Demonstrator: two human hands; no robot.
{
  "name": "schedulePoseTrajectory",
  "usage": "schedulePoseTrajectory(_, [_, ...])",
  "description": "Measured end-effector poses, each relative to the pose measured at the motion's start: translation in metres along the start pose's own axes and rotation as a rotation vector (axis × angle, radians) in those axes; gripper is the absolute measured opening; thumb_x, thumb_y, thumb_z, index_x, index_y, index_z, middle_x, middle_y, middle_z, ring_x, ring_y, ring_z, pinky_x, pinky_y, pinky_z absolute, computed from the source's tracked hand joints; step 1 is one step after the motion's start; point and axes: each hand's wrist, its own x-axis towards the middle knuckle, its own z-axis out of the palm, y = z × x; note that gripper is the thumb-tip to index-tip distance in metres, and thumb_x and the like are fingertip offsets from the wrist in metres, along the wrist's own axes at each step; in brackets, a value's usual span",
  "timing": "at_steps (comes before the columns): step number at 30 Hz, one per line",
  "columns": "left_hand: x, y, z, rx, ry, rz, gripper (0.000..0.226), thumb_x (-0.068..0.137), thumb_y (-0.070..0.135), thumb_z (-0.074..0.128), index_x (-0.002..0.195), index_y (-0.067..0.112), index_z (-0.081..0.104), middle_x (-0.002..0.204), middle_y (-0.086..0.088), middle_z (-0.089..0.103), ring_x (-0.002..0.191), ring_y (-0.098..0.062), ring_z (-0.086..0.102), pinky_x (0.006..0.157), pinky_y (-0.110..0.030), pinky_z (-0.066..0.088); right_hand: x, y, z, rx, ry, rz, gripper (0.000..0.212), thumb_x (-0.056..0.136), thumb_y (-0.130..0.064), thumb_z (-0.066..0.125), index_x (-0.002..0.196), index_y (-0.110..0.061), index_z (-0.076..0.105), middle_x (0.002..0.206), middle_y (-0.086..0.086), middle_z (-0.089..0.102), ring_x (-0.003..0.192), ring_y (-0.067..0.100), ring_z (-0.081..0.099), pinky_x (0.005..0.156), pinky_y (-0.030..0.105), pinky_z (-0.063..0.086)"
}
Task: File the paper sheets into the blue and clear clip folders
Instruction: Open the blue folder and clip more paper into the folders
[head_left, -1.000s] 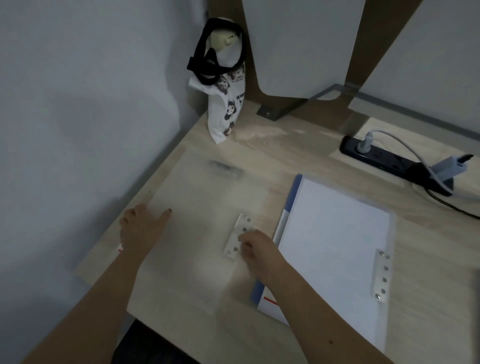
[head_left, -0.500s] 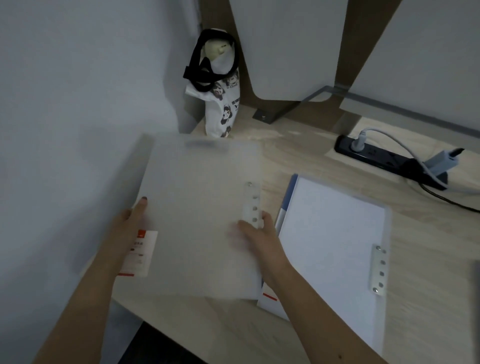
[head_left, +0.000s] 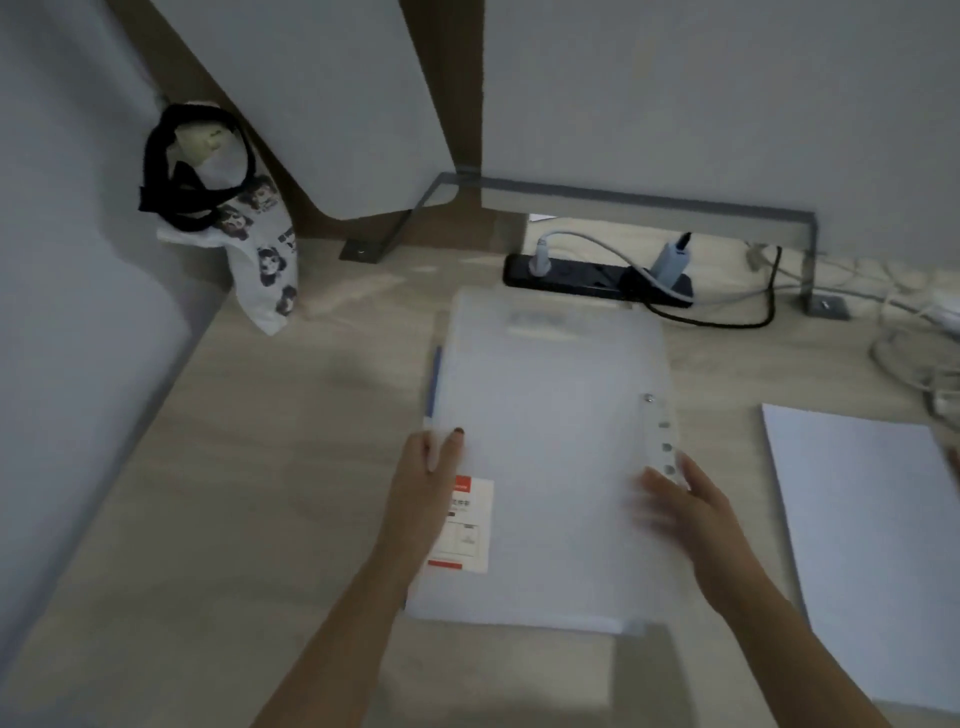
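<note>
The clear clip folder (head_left: 550, 457) sits at the middle of the desk, over the blue folder (head_left: 435, 379), of which only a thin strip shows along the left side. A red and white label (head_left: 465, 525) is at the clear folder's lower left, and its metal clip strip (head_left: 662, 436) runs along the right edge. My left hand (head_left: 428, 483) grips the left edge, thumb on top. My right hand (head_left: 685, 509) holds the right edge just below the clip strip. A stack of white paper sheets (head_left: 872, 525) lies to the right, apart from the folders.
A printed tote bag (head_left: 249, 254) with black straps leans in the back left corner against the wall. A black power strip (head_left: 597, 280) with plugs and cables lies just behind the folders. A metal bracket foot (head_left: 826, 306) and loose cables (head_left: 924, 364) are at the back right.
Both hands lifted the clear folder off the left side of the desk and carried it right, over the blue folder. The view has shifted right, so the paper stack now shows.
</note>
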Motion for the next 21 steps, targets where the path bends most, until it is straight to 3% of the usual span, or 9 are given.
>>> schedulePoseTrajectory(2, [-0.009, -0.003, 0.037, 0.041, -0.119, -0.052, 0.029, 0.092, 0.042, 0.048, 0.101, 0.015, 0.046, 0.072, -0.004, 0.055, 0.058, -0.014, 0.055, 0.051, -0.022, 0.041, -0.008, 0.008, -0.036, 0.006, 0.061, 0.023, 0.02, 0.088, -0.011, 0.058, 0.108, -0.013, 0.06, 0.09, 0.011, 0.069, 0.066, 0.018, 0.067, 0.06, 0.027, 0.053])
schedulePoseTrajectory(4, [-0.017, -0.013, 0.064, 0.098, -0.211, -0.054, 0.042, 0.092, 0.043, 0.046, 0.125, 0.018, 0.042, 0.112, -0.007, 0.059, 0.092, -0.02, 0.063, 0.075, -0.024, 0.048, -0.012, 0.018, -0.062, 0.041, 0.129, 0.069, 0.03, 0.088, -0.012, 0.058, 0.115, -0.024, 0.051, 0.089, 0.009, 0.069, 0.073, 0.023, 0.065, 0.063, 0.031, 0.05])
schedulePoseTrajectory(6, [-0.023, -0.023, 0.079, 0.182, -0.262, 0.013, 0.052, 0.094, 0.039, 0.044, 0.14, 0.017, 0.033, 0.144, -0.002, 0.038, 0.128, -0.018, 0.044, 0.101, -0.023, 0.034, -0.011, 0.03, -0.08, 0.052, 0.188, 0.125, 0.058, 0.087, -0.013, 0.06, 0.138, -0.021, 0.035, 0.093, 0.011, 0.068, 0.079, 0.026, 0.064, 0.065, 0.032, 0.048])
schedulePoseTrajectory(9, [-0.025, -0.04, 0.086, 0.513, -0.241, 0.221, 0.048, 0.097, 0.033, 0.038, 0.141, 0.015, 0.036, 0.155, -0.001, 0.023, 0.144, -0.016, 0.016, 0.116, -0.027, 0.013, -0.008, 0.045, -0.101, 0.008, 0.25, 0.176, 0.065, 0.087, -0.013, 0.061, 0.144, -0.013, 0.029, 0.109, 0.016, 0.062, 0.085, 0.027, 0.061, 0.069, 0.033, 0.048])
schedulePoseTrajectory(12, [-0.013, -0.051, 0.072, 0.705, -0.04, 0.277, 0.058, 0.093, 0.032, 0.047, 0.145, 0.014, 0.027, 0.157, -0.009, 0.016, 0.146, -0.025, 0.008, 0.118, -0.039, 0.012, -0.002, 0.052, -0.109, -0.143, 0.302, 0.166, 0.059, 0.089, -0.013, 0.058, 0.143, -0.012, 0.033, 0.123, 0.014, 0.053, 0.101, 0.026, 0.053, 0.089, 0.036, 0.043])
schedulePoseTrajectory(14, [-0.003, -0.05, 0.056, 0.635, 0.127, 0.14, 0.068, 0.088, 0.03, 0.057, 0.144, 0.006, 0.027, 0.153, -0.019, 0.021, 0.142, -0.033, 0.015, 0.115, -0.044, 0.017, 0.002, 0.051, -0.106, -0.403, 0.359, 0.118, 0.058, 0.087, -0.02, 0.059, 0.14, -0.013, 0.037, 0.121, 0.014, 0.053, 0.104, 0.03, 0.051, 0.093, 0.041, 0.039])
schedulePoseTrajectory(16, [0.008, -0.047, 0.039, 0.488, 0.223, -0.026, 0.069, 0.085, 0.028, 0.062, 0.139, -0.003, 0.032, 0.145, -0.028, 0.032, 0.135, -0.039, 0.026, 0.111, -0.045, 0.022, 0.007, 0.05, -0.097, -0.71, 0.433, 0.024, 0.061, 0.081, -0.023, 0.058, 0.138, -0.009, 0.04, 0.121, 0.027, 0.053, 0.108, 0.042, 0.049, 0.094, 0.046, 0.038])
schedulePoseTrajectory(18, [0.019, -0.048, 0.025, 0.445, 0.193, -0.146, 0.067, 0.084, 0.035, 0.062, 0.134, -0.004, 0.038, 0.136, -0.029, 0.042, 0.127, -0.04, 0.038, 0.108, -0.046, 0.03, 0.008, 0.047, -0.077, -0.889, 0.425, -0.06, 0.066, 0.082, -0.023, 0.063, 0.14, -0.009, 0.036, 0.137, 0.031, 0.039, 0.125, 0.045, 0.036, 0.103, 0.048, 0.031])
schedulePoseTrajectory(21, [0.026, -0.049, 0.014, 0.307, 0.066, -0.249, 0.065, 0.077, 0.051, 0.058, 0.12, 0.003, 0.051, 0.121, -0.02, 0.056, 0.104, -0.037, 0.058, 0.095, -0.051, 0.047, 0.005, 0.045, -0.036, -1.067, 0.277, -0.245, 0.071, 0.086, -0.035, 0.058, 0.146, -0.019, 0.023, 0.154, 0.019, 0.012, 0.143, 0.035, 0.009, 0.116, 0.044, 0.012])
